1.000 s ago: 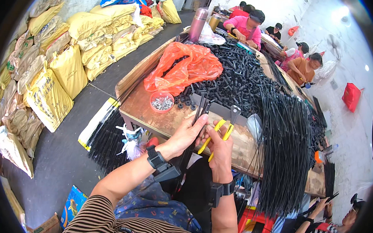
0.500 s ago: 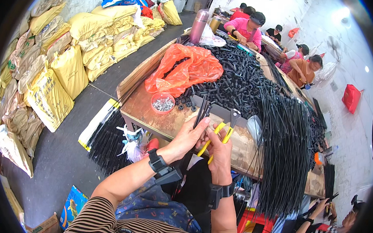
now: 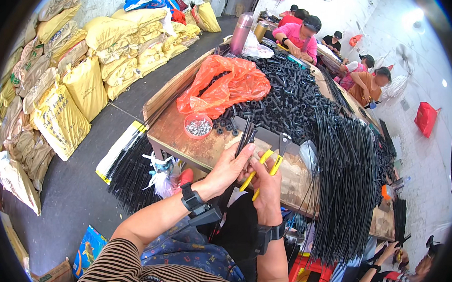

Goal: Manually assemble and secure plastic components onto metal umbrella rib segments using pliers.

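Observation:
My left hand (image 3: 229,167) is closed around a few thin black rods or cables (image 3: 244,138), whose ends stick up past the thumb. The yellow-handled pliers (image 3: 283,142) rest in my right hand (image 3: 268,187), jaws pointing up and away, handles spread apart. Both hands meet over the near edge of the wooden table (image 3: 175,139); the fingertips between them are partly hidden, so any small piece there cannot be made out. Left of the hands stands a small red bowl (image 3: 198,137) of tiny silvery metal parts.
A heap of short black tubular parts (image 3: 288,93) covers the table, with a crumpled orange plastic bag (image 3: 223,88) beside it. Long black cables (image 3: 345,186) drape over the right edge. Yellow sacks (image 3: 65,119) line the left wall. Several people sit farther along; another works at lower right.

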The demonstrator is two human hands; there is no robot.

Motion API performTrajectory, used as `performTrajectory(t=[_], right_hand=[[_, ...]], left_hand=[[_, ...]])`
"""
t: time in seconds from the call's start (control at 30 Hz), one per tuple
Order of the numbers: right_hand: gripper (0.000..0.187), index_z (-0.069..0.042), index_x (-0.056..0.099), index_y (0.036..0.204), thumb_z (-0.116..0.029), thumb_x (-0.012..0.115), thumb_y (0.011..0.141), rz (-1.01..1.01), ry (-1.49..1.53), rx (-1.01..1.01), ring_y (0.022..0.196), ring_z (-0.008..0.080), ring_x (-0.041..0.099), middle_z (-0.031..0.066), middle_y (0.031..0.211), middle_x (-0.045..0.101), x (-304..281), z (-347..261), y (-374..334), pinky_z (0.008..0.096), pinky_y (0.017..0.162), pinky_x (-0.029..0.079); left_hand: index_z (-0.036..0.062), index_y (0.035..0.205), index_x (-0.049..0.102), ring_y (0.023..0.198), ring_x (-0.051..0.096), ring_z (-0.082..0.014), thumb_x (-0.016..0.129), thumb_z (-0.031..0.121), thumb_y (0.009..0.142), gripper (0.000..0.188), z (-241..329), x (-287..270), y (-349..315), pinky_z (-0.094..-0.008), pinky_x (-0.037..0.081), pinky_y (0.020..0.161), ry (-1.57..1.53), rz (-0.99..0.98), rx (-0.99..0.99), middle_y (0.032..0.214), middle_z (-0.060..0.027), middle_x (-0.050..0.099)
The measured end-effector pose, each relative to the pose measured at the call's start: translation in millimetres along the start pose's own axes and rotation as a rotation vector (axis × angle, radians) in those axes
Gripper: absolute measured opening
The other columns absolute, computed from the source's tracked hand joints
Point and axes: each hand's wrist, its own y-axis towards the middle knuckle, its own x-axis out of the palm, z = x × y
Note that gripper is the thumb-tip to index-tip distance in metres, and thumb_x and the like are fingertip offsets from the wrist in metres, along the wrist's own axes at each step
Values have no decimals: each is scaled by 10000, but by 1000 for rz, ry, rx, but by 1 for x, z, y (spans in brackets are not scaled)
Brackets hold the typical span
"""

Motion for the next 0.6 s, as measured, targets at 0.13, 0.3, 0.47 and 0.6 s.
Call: performTrajectory(t=[0.13,0.3,0.47,0.6], right_hand=[[340,-3,498,1130,-46,661,836,19,-71,-51,627,125,587,41,752,592,2,1,-4,258,586,501],[301,31,498,1122,1,629,853,61,-226,-282,631,125,587,56,809,599,10,3,-11,253,569,506],[259,55,497,1125,45,571,876,-89,-373,-371,652,151,621,67,819,597,14,-13,-19,255,530,523],[260,53,502,1127,53,567,875,-169,-383,-275,667,163,640,69,806,601,11,-29,-22,260,534,520]], left_hand=[[75,937,525,572,472,-50,433,408,991,349,0,0,-1,-187,378,483,-9,6,3,685,19,506],[70,928,525,583,473,-50,417,395,999,350,5,1,-4,-187,382,491,28,2,8,686,24,503],[36,1188,549,615,480,-63,406,417,997,450,11,-11,-5,-206,412,546,-12,-268,-45,771,12,526],[29,1282,505,620,482,-81,424,466,976,539,17,-20,-3,-220,423,564,-83,-397,-118,807,-2,532]])
